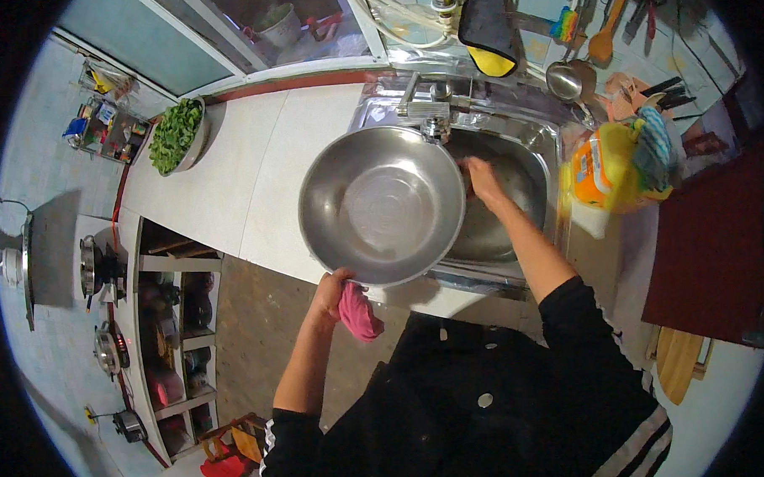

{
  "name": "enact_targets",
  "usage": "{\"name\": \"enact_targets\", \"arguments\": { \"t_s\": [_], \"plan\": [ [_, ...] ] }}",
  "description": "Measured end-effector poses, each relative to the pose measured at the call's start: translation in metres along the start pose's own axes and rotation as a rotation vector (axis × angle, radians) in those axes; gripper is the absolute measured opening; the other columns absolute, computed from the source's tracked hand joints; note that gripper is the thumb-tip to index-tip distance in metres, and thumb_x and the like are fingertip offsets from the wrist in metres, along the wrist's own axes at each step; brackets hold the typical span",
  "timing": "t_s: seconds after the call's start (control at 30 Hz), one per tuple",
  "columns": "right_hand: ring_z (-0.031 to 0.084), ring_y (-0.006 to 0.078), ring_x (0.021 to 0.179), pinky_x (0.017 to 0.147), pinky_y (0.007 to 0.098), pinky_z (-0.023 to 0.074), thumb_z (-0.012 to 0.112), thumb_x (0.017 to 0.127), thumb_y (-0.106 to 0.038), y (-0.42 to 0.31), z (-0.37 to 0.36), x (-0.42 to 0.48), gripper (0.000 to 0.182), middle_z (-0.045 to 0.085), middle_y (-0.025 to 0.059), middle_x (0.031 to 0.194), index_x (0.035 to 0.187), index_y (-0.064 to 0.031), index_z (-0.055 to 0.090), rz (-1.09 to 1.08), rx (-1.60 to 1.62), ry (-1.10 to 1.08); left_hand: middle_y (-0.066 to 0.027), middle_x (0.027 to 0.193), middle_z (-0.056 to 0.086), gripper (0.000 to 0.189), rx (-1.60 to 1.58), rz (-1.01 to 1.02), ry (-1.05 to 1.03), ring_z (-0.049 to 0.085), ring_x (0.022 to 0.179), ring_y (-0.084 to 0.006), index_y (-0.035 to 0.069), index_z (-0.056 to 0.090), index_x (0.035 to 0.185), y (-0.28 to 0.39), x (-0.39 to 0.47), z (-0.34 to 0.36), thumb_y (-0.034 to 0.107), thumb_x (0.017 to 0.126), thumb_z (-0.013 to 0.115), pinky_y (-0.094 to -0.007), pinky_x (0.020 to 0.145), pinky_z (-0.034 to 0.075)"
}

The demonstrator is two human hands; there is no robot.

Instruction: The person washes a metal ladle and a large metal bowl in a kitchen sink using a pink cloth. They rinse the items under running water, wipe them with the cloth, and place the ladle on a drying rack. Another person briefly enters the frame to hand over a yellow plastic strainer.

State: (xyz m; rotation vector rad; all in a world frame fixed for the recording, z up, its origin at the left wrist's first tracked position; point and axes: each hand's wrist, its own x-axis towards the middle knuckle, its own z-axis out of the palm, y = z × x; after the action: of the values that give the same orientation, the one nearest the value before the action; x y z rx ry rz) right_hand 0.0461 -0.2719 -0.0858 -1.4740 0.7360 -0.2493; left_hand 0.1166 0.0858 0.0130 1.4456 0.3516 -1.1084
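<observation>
A wide stainless steel basin [387,207] is held level above the left part of the metal sink [507,215] and the white counter edge. My left hand [328,296] grips its near-left rim, with a pink cloth [359,312] hanging from the same hand. At the basin's right side is my right hand [479,177], over the sink; its fingers are partly behind the rim, so whether they grip it is unclear. The inside of the basin looks wet and shiny. The faucet [431,120] reaches over the basin's far-right rim.
A bowl of leafy greens [178,137] stands on the white-tiled counter [259,148] to the left. Right of the sink is a yellow-and-orange bottle [597,168]. Ladles [564,81] and a dark towel [489,30] hang on the back wall. Open shelves [177,334] line the left.
</observation>
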Motion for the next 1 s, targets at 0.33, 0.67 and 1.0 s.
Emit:
{"name": "enact_targets", "arguments": {
  "t_s": [0.33, 0.67, 1.0],
  "plan": [
    [0.058, 0.0278, 0.087, 0.071, 0.0394, 0.0474, 0.054, 0.073, -0.02, 0.096, 0.061, -0.005, 0.022, 0.06, 0.0142, 0.093, 0.086, -0.0052, 0.062, -0.072, -1.432, -0.536, -0.0148, 0.062, 0.052, 0.02, -0.215, 0.052, 0.081, 0.052, 0.047, -0.0227, -0.006, 0.045, 0.089, 0.013, -0.022, -0.021, 0.01, 0.077, 0.046, -0.0361, 0.042, 0.048],
    [0.05, 0.0299, 0.103, 0.082, 0.0411, 0.0442, 0.05, 0.076, -0.015, 0.181, 0.069, 0.039, 0.026, 0.05, 0.014, 0.114, 0.1, -0.0092, 0.06, 0.012, -1.286, -0.416, -0.015, 0.067, 0.055, 0.023, -0.16, 0.072, 0.112, 0.054, 0.052, -0.0218, -0.011, 0.049, 0.088, 0.016, -0.007, -0.027, 0.01, 0.076, 0.048, -0.0328, 0.046, 0.047],
    [0.053, 0.0356, 0.095, 0.078, 0.0439, 0.0445, 0.042, 0.079, -0.045, 0.174, 0.064, 0.035, 0.05, 0.053, 0.0187, 0.108, 0.116, -0.0107, 0.046, 0.001, -1.086, -0.06, -0.0128, 0.069, 0.055, 0.025, -0.138, 0.092, 0.089, 0.055, 0.055, -0.021, -0.007, 0.048, 0.094, 0.02, -0.005, -0.027, 0.011, 0.076, 0.049, -0.0331, 0.048, 0.047]
  ]
}}
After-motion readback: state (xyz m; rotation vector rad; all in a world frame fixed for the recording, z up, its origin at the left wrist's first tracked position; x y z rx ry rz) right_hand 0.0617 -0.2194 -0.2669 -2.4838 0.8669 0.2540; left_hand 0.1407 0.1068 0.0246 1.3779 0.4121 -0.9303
